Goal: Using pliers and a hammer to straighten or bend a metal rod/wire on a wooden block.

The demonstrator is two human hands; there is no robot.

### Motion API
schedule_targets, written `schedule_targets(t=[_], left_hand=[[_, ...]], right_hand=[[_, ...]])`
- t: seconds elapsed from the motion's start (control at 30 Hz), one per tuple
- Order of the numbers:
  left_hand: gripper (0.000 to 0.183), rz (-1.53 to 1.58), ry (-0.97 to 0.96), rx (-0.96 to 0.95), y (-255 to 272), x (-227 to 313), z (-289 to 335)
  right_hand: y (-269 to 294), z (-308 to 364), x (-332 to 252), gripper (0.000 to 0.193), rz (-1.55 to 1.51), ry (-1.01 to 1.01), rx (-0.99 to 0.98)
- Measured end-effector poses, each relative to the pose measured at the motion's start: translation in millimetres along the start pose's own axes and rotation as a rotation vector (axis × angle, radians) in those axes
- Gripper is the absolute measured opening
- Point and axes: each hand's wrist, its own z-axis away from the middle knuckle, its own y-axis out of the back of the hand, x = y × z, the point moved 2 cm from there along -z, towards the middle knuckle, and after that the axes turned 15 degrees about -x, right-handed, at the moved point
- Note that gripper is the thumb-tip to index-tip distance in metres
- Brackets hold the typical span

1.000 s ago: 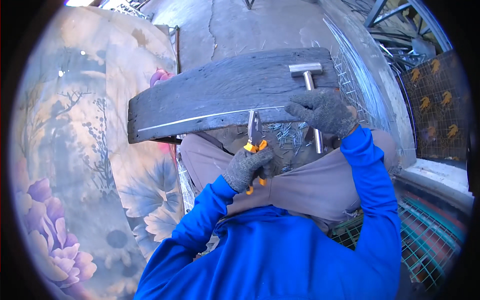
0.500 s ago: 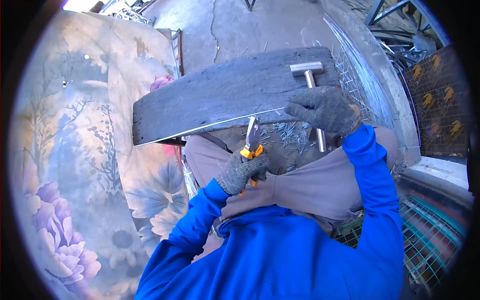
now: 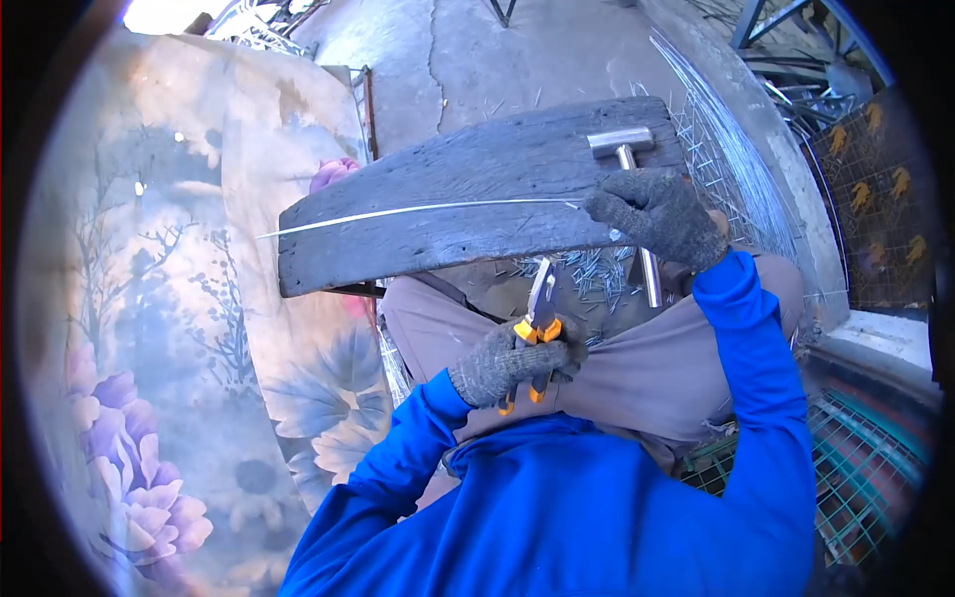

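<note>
My left hand (image 3: pixel 505 368), in a grey knit glove, is wrapped round pliers (image 3: pixel 540 303) with yellow-orange and dark handles. Their jaws point away from me, slightly apart, with nothing visible between them. My right hand (image 3: pixel 659 214), gloved the same way, pinches one end of a long thin metal wire (image 3: pixel 418 208). The wire stretches left above the dark wooden plank (image 3: pixel 448 164), and its far end reaches past the plank's left edge. Beside my right hand lies a metal hammer (image 3: pixel 622 142), its head on the plank and its handle running partly under the hand.
Several short cut wire pieces (image 3: pixel 595 276) litter the ground between my legs. Long wires (image 3: pixel 731 134) lie in a bundle at the right, by a concrete ledge. A flower-printed sheet (image 3: pixel 189 298) covers the left side, and green mesh (image 3: pixel 856 478) is at lower right.
The wire has moved away from the plank's near edge to above its middle. My left hand and the pliers have shifted right and nearer to me, apart from the wire.
</note>
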Motion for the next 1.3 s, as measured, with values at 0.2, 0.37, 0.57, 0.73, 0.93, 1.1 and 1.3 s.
schedule_targets(t=[0.2, 0.37, 0.57, 0.73, 0.93, 1.1, 1.3], left_hand=[[0.062, 0.142, -0.046, -0.099, 7.4, -40.7, -7.4], [0.061, 0.078, -0.076, 0.008, 4.3, -21.8, -9.3], [0.04, -0.038, -0.121, 0.033, -7.1, 16.8, -14.0], [0.037, -0.039, -0.116, 0.068, -10.6, 28.6, -18.2], [0.041, 0.027, -0.136, 0.091, -4.0, 26.4, -21.6], [0.041, -0.045, -0.141, 0.079, -0.6, 33.8, -25.2], [0.032, -0.013, -0.164, 0.092, 1.1, 36.8, -30.8]], right_hand=[[2.6, 2.2, -6.1, 0.03, 0.257, 0.289, 0.172], [2.7, 3.8, -12.9, 0.028, 0.273, 0.302, 0.199], [-1.1, 5.7, -14.4, 0.027, 0.233, 0.311, 0.199], [-7.3, 8.1, -12.6, 0.029, 0.231, 0.259, 0.167], [-0.6, 5.6, -11.0, 0.032, 0.186, 0.301, 0.195], [-0.5, 4.0, -3.7, 0.032, 0.161, 0.254, 0.147], [-0.7, 1.9, 0.1, 0.031, 0.136, 0.229, 0.108]])
